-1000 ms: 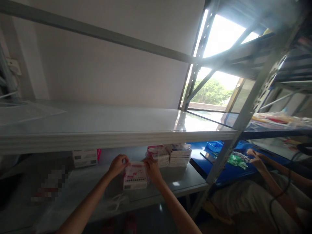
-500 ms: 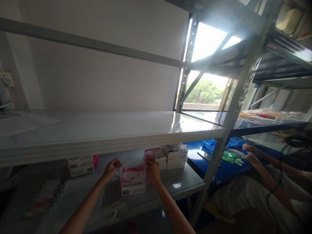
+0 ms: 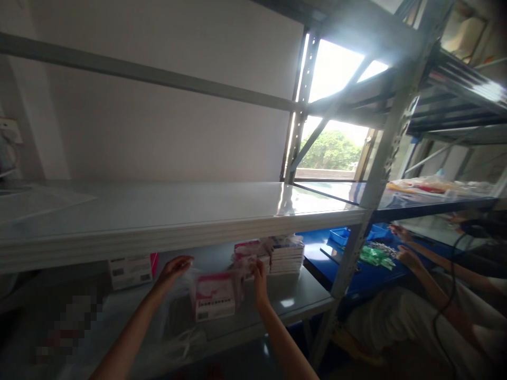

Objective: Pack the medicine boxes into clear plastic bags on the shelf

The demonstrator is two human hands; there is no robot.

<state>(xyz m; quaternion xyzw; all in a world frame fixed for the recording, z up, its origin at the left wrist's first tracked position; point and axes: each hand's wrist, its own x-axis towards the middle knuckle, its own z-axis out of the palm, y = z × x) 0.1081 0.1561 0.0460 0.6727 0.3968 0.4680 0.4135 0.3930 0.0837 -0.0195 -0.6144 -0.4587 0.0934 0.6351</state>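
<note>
You have the pink-and-white printed cardboard box [image 3: 215,305] standing on the grey desk [image 3: 311,293], between your two hands, with a clear plastic bag [image 3: 238,282] around it. Grip, right hand [image 3: 258,279]: fingertips pinched on the bag's film, just right of the box's top. Grip, left hand [image 3: 176,268]: fingertips closed on the film's left edge, the exact contact blurred. Neither hand touches the box itself, as far as can be seen.

Surroundings: beyond your right hand, a pink-and-white box wrapped in film [image 3: 246,248] sits beside a stack of flat white boxes [image 3: 288,257]. Left of your left hand stands a white box with a pink side [image 3: 130,271]. Thin white strips [image 3: 188,342] lie near the desk's front edge, too blurred to identify.

Obstructions: the glossy pale-grey shelf [image 3: 166,203] spans above the work; its thick front edge cuts off your view of the rear boxes' tops. At right, a perforated grey metal post [image 3: 356,248] stands between you and the blue desk [image 3: 364,285]. On that desk, note blue plastic trays [image 3: 338,235] and a green bundle [image 3: 376,257], near a co-worker's hands [image 3: 409,258].
</note>
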